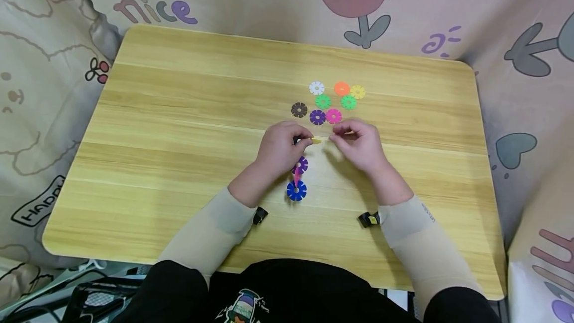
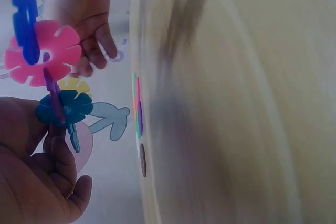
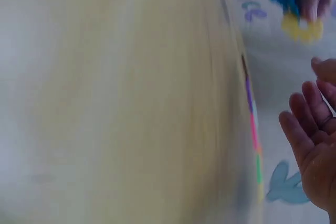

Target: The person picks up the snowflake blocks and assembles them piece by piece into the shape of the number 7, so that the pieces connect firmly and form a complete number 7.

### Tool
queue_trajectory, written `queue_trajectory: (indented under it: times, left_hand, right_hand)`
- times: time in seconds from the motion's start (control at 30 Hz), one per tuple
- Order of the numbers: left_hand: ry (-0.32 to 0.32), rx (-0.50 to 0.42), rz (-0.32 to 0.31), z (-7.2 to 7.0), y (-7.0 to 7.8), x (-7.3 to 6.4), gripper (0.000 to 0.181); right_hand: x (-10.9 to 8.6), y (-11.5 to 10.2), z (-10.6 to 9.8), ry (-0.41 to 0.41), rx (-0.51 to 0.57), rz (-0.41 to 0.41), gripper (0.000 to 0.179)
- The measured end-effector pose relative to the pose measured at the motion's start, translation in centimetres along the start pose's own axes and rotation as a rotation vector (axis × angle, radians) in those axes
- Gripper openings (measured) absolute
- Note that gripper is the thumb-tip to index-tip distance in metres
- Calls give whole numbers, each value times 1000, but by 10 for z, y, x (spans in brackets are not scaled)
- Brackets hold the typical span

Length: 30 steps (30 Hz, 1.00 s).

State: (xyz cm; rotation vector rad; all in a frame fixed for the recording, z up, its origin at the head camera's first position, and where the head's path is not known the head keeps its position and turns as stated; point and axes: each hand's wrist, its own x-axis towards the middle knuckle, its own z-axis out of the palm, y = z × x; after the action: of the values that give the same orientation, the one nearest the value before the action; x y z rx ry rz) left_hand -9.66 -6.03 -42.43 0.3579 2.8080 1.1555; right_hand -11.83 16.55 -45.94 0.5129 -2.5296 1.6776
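Observation:
My left hand [image 1: 280, 146] pinches a chain of slotted plastic snowflake discs at a teal disc [image 2: 77, 103]. From there the chain runs through a purple disc [image 2: 54, 95] and a pink disc [image 2: 62, 40] to a blue disc [image 1: 296, 197] at its near end. A yellow disc [image 1: 316, 140] sticks out past the left fingertips, edge-on in the head view. Just to its right, my right hand [image 1: 360, 146] hovers apart from the chain, fingers loosely bent. Nothing shows between its thumb and fingers in the right wrist view.
Loose discs lie flat on the wooden table [image 1: 179, 113] beyond the hands: black [image 1: 294, 109], purple [image 1: 313, 117], pink [image 1: 334, 111], white [image 1: 312, 88], orange [image 1: 342, 83], yellow [image 1: 361, 92] and two green [image 1: 323, 97]. A printed curtain [image 1: 269, 9] hangs behind the table.

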Motion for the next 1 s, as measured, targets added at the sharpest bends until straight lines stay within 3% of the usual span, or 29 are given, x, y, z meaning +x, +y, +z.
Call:
queue_trajectory:
  times: [0.1,0.2,0.37,0.6,0.8,1.0]
  left_hand:
    - [3,-4,-15,0,-2,-1,9]
    - [2,-5,-27,1,-3,-1,10]
    - [-4,-1,-38,2,-4,-2,10]
    - [-8,-11,-45,3,-5,-2,10]
    - [-3,-12,-48,3,-7,-3,10]
    - [-6,-15,-54,3,-6,-3,10]
  right_hand:
    - [11,6,-8,23,-171,0,17]
    - [21,9,-13,13,-330,50,27]
    - [36,12,-13,-117,-497,194,48]
    - [51,13,-5,-251,-634,287,55]
    - [55,14,0,-279,-698,298,52]
    - [56,15,2,-265,-693,297,47]
